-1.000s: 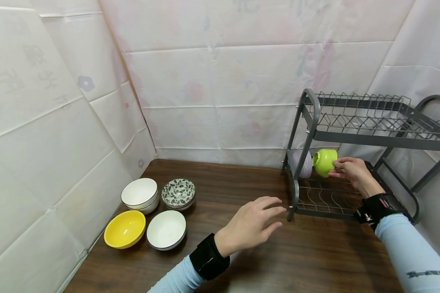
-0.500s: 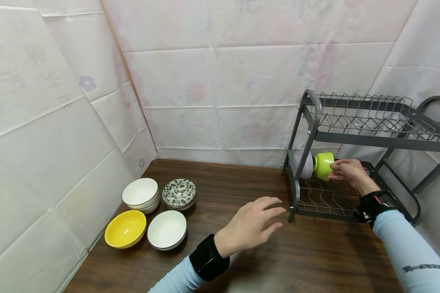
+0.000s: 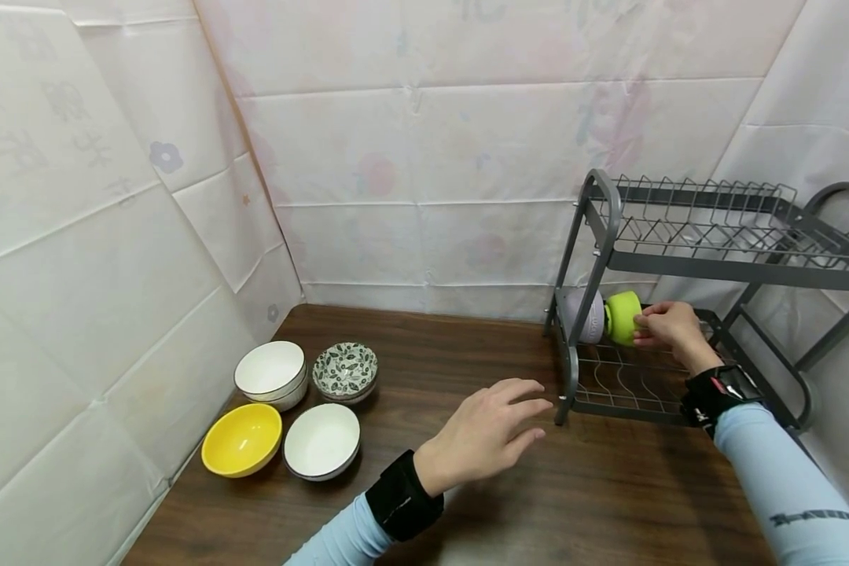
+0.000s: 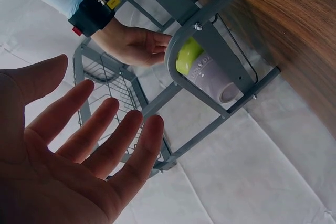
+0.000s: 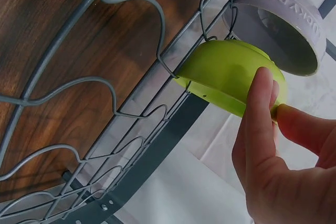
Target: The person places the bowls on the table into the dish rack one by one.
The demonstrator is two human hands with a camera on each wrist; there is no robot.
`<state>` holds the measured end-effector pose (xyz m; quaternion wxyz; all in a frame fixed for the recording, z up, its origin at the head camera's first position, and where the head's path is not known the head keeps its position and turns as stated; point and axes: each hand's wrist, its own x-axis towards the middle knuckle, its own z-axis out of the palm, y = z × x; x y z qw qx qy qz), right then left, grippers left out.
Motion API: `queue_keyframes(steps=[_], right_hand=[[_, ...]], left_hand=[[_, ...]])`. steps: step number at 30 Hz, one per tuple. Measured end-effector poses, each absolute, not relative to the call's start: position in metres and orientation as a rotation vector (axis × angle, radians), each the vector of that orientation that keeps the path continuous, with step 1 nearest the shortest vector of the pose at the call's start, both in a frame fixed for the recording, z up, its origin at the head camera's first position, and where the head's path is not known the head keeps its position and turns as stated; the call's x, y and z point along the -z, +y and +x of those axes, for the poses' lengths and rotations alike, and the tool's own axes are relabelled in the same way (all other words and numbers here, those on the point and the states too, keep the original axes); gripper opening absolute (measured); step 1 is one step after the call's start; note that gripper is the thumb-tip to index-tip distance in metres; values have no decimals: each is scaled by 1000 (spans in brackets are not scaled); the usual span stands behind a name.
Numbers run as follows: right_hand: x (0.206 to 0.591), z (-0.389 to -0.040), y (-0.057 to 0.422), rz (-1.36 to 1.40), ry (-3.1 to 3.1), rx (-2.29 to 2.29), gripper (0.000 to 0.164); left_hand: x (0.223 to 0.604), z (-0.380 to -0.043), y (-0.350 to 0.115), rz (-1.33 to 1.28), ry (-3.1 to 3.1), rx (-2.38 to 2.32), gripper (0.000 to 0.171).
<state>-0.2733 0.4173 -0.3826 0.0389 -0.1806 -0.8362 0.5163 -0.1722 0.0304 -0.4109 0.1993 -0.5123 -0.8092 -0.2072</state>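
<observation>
My R hand (image 3: 674,332) pinches the green bowl (image 5: 223,69) beside the lavender bowl (image 5: 283,27) on the lwr rack tier (image 3: 630,411), w/ my L hand (image 3: 483,434) unclenched, fingers apart, over the table (image 3: 580,503).

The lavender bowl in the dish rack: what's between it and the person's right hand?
The lime-green bowl, which the right hand pinches, lies between that hand and the lavender bowl. The head view shows this.
</observation>
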Motion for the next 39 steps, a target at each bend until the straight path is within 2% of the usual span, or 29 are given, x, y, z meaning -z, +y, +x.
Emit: queue_keyframes(steps=[7,15,21,27,35,39], right_hand=[[385,-272,415,-535,-2587,-1495,29],[389,-270,414,-505,-2633,-1369,38],[384,-250,405,-466,-2624,-1101,45],[379,-207,376,-277,-2483,-897,34],[383,-155,303,-152,-2181,-917,8],[384,-142,276,-31,-2140,-926,10]], left_hand=[[411,-173,30,-1431,-2268,572,34],[412,-174,31,-1429,-2266,567,34],[413,-175,30,-1416,-2267,558,34],[415,-175,26,-1385,-2285,556,34],[412,-181,17,-1364,-2303,610,34],[408,-186,11,-1315,-2307,630,33]])
